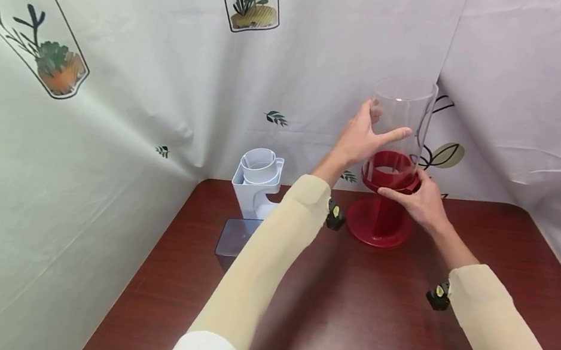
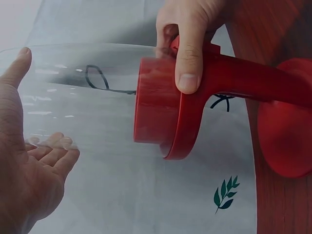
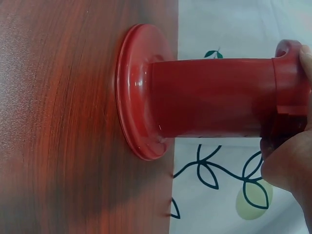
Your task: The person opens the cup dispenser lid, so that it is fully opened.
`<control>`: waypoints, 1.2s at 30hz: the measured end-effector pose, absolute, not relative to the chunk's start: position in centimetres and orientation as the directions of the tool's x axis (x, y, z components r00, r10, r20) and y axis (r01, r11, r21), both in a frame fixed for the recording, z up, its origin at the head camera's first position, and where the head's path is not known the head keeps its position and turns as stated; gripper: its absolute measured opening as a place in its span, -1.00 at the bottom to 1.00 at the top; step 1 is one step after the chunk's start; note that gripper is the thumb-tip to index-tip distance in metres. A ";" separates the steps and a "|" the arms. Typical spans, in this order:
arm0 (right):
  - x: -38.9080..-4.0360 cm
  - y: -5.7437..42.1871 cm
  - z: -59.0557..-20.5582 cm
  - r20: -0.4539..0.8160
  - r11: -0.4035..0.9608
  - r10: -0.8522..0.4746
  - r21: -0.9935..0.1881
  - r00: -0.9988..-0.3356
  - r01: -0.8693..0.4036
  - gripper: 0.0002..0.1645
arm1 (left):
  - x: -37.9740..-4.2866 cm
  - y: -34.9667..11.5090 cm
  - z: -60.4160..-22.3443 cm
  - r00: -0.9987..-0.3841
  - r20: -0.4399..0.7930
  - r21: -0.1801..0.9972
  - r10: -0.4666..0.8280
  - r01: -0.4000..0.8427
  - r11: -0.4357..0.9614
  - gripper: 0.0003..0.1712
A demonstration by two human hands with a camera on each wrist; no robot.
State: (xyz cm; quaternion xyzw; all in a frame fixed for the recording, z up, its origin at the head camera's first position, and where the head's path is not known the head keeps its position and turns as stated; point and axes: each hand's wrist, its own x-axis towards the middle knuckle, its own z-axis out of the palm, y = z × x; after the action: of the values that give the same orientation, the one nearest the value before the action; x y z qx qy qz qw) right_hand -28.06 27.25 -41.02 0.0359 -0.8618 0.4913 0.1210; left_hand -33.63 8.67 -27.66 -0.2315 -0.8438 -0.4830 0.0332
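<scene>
At the back of the table, a red stand [image 1: 378, 223] with a round base stands upright, its ring-shaped collar [image 2: 158, 105] at the top. A clear, open-topped cylinder [image 1: 410, 113] rises from that collar, its lower end inside the red ring. My left hand [image 1: 361, 138] holds the cylinder's side, thumb across the front and fingers round the far side. Gripping the collar from the right is my right hand [image 1: 422, 201], with its thumb along the near side. In the right wrist view the stand's column [image 3: 214, 97] shows, while most of the right hand is cut off.
Left of the stand is a white plastic holder [image 1: 264, 203] with a round white cup [image 1: 258, 165] in its top. A smoky translucent container [image 1: 237, 238] sits before it, partly behind my left sleeve. The reddish-brown table [image 1: 372, 328] meets a patterned white sheet [image 1: 316, 83] behind.
</scene>
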 end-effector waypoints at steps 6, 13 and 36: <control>-27.8 27.3 -41.1 0.261 0.518 0.055 -0.832 -0.964 -0.196 0.22 | -33.6 8.7 -27.8 -0.887 0.290 0.795 0.360 0.433 0.425 0.24; -27.8 27.2 -41.2 0.268 0.532 0.058 -0.824 -0.962 -0.198 0.22 | -33.9 8.6 -27.9 -0.889 0.284 0.794 0.360 0.429 0.432 0.21; -28.8 27.5 -39.9 0.212 0.452 -0.006 -0.871 -0.977 -0.192 0.27 | -34.9 9.5 -23.3 -0.840 0.361 0.826 0.406 0.490 0.279 0.41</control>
State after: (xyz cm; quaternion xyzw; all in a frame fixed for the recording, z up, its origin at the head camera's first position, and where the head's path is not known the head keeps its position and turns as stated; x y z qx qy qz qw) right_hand -28.85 27.45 -39.88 0.0584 -0.8475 0.5200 0.0894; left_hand -34.85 9.46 -23.28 -0.2803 -0.7987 -0.5311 0.0396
